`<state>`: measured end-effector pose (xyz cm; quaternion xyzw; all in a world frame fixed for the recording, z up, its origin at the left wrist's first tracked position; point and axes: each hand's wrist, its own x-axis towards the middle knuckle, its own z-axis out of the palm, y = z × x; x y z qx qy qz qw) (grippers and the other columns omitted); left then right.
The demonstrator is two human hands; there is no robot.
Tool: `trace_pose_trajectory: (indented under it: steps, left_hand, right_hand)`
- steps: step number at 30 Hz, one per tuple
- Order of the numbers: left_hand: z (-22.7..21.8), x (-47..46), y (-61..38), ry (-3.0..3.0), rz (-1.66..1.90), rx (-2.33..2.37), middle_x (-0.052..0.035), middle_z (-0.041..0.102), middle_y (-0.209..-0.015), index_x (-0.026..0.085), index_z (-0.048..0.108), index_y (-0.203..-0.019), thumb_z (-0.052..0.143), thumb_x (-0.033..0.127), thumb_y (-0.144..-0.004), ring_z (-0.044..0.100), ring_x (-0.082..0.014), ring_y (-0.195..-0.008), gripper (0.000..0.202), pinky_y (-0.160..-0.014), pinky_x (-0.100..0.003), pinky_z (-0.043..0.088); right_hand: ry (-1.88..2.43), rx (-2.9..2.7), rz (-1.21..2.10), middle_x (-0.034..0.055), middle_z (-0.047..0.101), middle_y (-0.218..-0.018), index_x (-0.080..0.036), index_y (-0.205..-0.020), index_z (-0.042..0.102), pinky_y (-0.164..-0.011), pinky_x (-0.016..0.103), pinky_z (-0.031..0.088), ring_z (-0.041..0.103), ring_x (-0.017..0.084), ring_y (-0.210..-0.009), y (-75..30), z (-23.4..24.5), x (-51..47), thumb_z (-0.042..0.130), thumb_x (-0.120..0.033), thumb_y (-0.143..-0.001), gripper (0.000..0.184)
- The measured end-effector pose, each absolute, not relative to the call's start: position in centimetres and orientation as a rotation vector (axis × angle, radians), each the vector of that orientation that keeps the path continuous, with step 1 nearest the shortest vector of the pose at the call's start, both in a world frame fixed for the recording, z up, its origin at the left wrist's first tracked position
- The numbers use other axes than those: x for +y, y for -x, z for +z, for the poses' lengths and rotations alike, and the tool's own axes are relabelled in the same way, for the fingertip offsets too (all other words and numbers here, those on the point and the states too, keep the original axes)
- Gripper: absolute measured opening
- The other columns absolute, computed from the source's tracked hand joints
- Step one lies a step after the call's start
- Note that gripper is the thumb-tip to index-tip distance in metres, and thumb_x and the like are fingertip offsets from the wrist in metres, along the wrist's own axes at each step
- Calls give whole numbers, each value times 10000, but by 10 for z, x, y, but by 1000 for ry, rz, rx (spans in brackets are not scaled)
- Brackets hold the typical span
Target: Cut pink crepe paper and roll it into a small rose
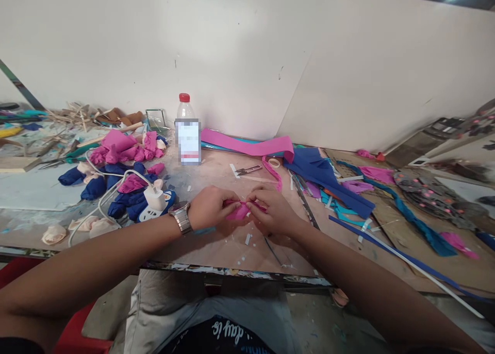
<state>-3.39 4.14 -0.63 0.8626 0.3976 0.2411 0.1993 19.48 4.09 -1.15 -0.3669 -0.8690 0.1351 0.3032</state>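
Between my two hands is a small piece of pink crepe paper [238, 212], held just above the table near its front edge. My left hand [212, 208], with a metal watch [181, 217] on the wrist, pinches the paper's left side between thumb and forefinger. From the other side my right hand [270, 209] pinches it too, the thumbs close together. Behind my hands lie a pink-handled cutter [249, 170], a roll of tape [274, 163] and a twisted pink strip [275, 176]. A wide pink paper strip [247, 146] stretches along the wall.
To the left are bunched pink paper flowers [119, 147], blue ones [94, 187] and a power strip with a white charger [154, 198]. A red-capped bottle [185, 109] stands at the back. Blue paper [328, 181], a teal strip [410, 215] and a white stick [425, 271] lie right.
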Motion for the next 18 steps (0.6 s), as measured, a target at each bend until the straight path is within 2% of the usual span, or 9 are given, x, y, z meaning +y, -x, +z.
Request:
trace_pose_trajectory:
  steps: [5,13,18]
  left_hand:
    - [-7,42,35,-2354,700,1094,-23,793,-853,223,807,-976,582,344,-962,645,-153,-709,255,-654,-269,364]
    - [-7,42,34,-2241,673,986,-9,764,-798,199,796,-959,586,335,-954,613,-132,-678,250,-636,-252,371]
    - [-8,44,33,-2174,649,962,-12,720,-725,166,777,-872,573,334,-948,576,-129,-645,275,-602,-245,362]
  right_hand:
    - [972,-2281,359,62,726,-855,-201,-865,698,-777,378,486,645,227,-851,-196,-11,40,622,-222,-900,87]
    - [892,-2286,326,46,760,-840,-208,-939,740,-738,343,491,678,199,-792,-194,-13,39,657,-265,-926,102]
    - [889,-2268,307,40,766,-834,-213,-940,756,-741,340,491,673,194,-781,-194,-13,39,676,-262,-921,96]
